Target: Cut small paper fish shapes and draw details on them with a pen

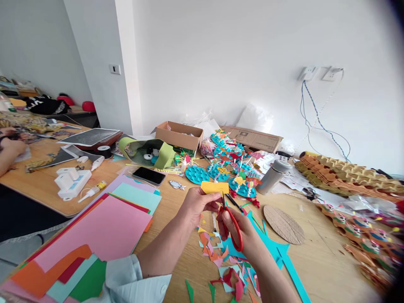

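My left hand pinches a small strip of yellow paper over the middle of the table. Red-handled scissors are in my right hand, its fingers through the loops. Their blades point up and meet the lower edge of the yellow paper; how far they cut in I cannot tell. Below both hands lie many paper scraps in orange, pink, red and blue. Beside my right hand is a cut blue sheet. A black pen rests just beyond the scissors.
Coloured paper sheets are stacked at left, near a phone and a power strip. Blue paper-fish crafts, a cardboard box and a metal bottle stand behind. A cardboard oval lies right. Another person's arm is far left.
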`<move>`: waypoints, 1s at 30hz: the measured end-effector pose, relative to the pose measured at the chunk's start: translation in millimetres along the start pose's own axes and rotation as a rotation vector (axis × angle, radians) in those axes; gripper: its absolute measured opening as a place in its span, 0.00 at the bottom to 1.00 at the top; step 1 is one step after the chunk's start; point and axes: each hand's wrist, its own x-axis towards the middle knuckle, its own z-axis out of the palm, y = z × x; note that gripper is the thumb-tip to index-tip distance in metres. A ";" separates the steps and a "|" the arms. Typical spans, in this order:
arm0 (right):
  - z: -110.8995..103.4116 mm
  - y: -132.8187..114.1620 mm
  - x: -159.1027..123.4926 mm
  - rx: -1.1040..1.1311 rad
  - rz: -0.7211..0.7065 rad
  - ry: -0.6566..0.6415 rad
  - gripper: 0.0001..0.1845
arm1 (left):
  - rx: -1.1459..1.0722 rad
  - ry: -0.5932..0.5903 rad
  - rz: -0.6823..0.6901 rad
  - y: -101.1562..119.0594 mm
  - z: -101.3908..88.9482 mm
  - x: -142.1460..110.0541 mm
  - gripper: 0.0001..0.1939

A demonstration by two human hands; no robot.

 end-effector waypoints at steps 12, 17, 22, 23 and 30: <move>-0.2 -2.7 0.0 0.022 0.053 0.024 0.28 | -0.002 0.002 -0.005 0.2 0.3 -0.4 0.25; -1.4 -0.2 0.0 0.028 0.034 0.021 0.27 | -0.007 0.001 -0.009 -0.6 -0.5 0.2 0.25; -2.4 1.5 1.1 0.036 0.028 0.012 0.27 | -0.010 0.002 -0.010 0.1 0.1 0.0 0.25; -2.3 1.5 1.3 0.034 0.028 0.012 0.27 | -0.010 0.000 -0.008 0.4 0.3 -0.1 0.24; -0.9 -4.1 -0.9 0.034 0.040 0.022 0.26 | -0.010 -0.006 -0.008 1.7 1.0 -1.2 0.24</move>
